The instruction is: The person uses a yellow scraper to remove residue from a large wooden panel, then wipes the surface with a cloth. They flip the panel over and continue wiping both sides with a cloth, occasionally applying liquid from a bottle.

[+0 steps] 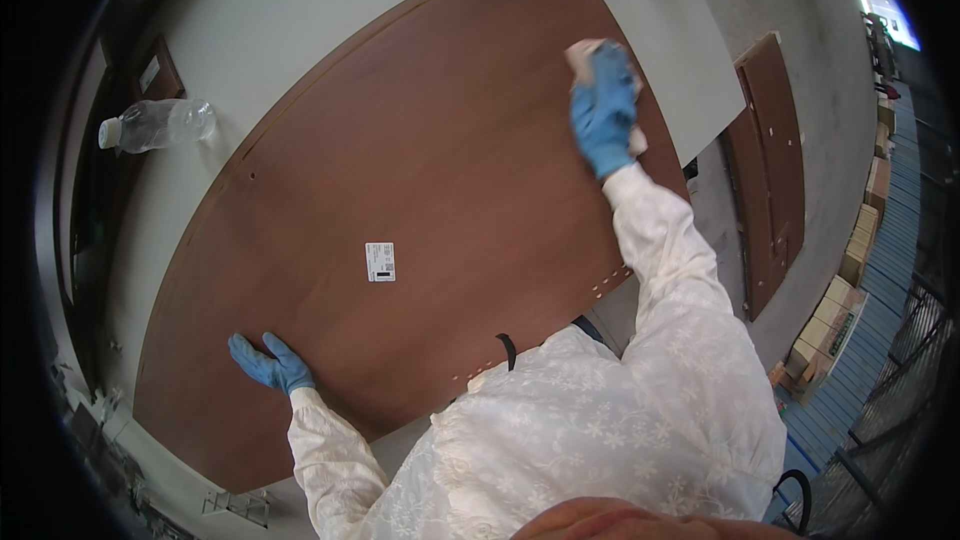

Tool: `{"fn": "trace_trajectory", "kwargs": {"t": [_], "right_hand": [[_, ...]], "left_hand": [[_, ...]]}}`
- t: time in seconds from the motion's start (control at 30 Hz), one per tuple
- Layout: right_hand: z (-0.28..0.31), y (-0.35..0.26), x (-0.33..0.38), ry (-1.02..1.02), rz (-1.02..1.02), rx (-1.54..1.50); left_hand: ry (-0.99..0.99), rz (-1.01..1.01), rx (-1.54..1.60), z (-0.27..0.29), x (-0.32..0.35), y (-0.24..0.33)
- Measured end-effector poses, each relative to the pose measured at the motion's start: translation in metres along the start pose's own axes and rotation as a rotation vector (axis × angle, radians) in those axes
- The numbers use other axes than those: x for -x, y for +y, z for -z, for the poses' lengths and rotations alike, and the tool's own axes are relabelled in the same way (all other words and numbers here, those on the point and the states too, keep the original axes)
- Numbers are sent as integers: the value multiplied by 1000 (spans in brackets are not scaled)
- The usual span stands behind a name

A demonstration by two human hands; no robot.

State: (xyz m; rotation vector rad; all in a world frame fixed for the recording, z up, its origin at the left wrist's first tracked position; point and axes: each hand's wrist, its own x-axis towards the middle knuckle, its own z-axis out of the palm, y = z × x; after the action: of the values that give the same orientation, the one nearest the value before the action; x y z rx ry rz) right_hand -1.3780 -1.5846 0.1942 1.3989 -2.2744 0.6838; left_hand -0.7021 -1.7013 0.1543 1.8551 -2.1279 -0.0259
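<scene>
A large reddish-brown wooden panel (450, 140) lies flat before me, with a small white label (380, 262) stuck on it and a row of holes along its near edge. My right hand (606, 115), in a blue glove, is closed on a pale pinkish cloth (584, 58) near the panel's far right edge. Part of the cloth shows beside the fingers; the hand is slightly blurred. Toward the panel's left end, my left hand (272, 362), also blue-gloved, rests flat on the surface with its fingers stretched and holds nothing.
Beyond the panel's left edge, a clear plastic bottle (165, 126) with a white cap lies on the pale table (270, 15). A smaller brown block (158, 70) sits behind it. Further brown panels (768, 170) stand off to the right, with stacked cartons (825, 330) past them.
</scene>
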Motion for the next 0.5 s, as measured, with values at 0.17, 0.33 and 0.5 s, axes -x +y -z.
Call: {"fn": "trace_trajectory", "kwargs": {"t": [0.17, 0.33, 0.5], "right_hand": [[-11, -129, 13, -540, 209, -285], [-90, -142, -88, -508, 339, -428], [-134, 28, -162, -364, 14, -14]], "left_hand": [[-1, 6, -5, -1, 0, -2], [-34, 27, -48, 0, 1, -4], [-16, 35, 30, 2, 2, -4]]}}
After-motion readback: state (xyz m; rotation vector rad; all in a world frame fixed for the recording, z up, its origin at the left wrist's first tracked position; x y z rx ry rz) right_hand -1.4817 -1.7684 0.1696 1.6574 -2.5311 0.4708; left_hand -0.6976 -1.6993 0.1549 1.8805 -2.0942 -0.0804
